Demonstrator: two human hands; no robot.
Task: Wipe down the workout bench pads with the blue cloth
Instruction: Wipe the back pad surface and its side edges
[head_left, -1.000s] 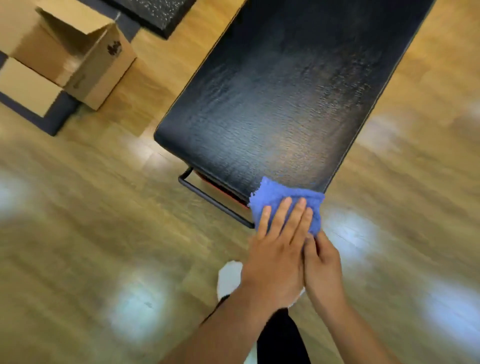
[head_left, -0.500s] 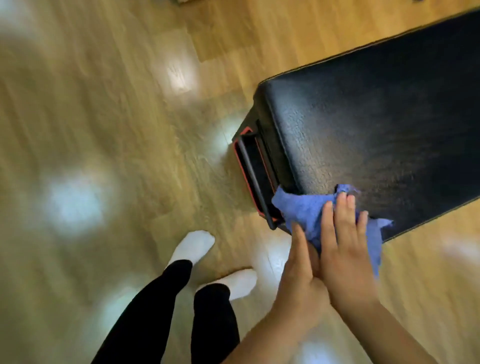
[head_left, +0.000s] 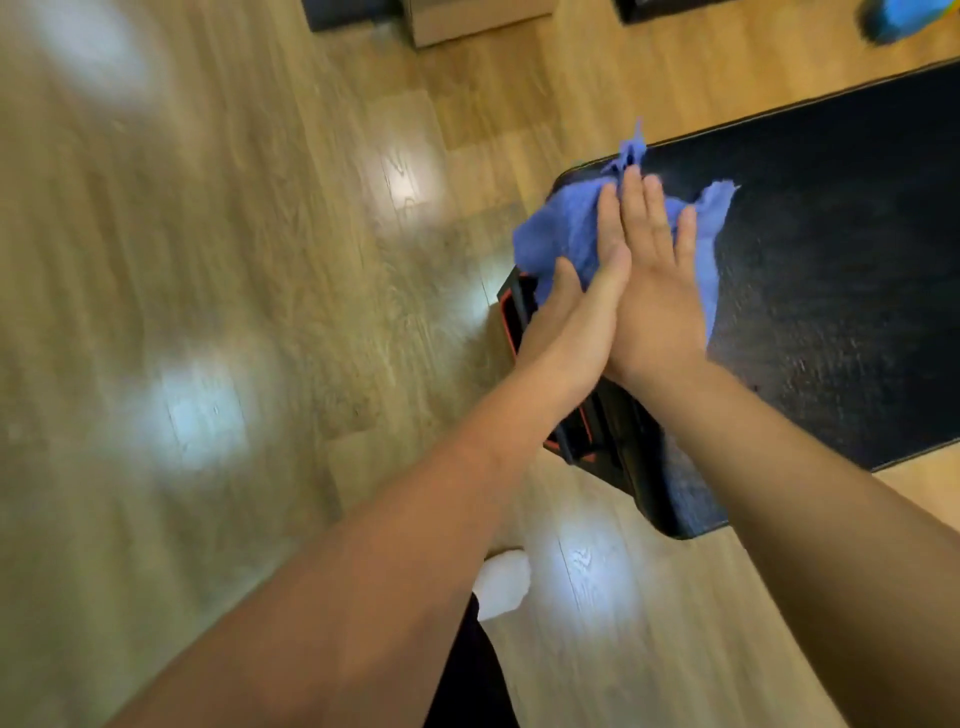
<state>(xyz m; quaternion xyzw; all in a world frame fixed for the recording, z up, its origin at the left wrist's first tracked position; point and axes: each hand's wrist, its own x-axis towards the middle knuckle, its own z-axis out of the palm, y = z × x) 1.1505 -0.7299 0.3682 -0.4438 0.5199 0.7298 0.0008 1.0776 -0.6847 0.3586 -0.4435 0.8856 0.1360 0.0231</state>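
Blue cloth (head_left: 566, 234) now further up the black pad (head_left: 831, 270), at its end.
Left hand (head_left: 576, 317) and right hand (head_left: 657, 291), both flat and open-fingered, press side by side on it.

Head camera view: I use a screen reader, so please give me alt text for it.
Both hands, left and right, press a blue cloth flat against the end of a black bench pad, side by side. Below lies a glossy wooden floor, with a white sock showing.
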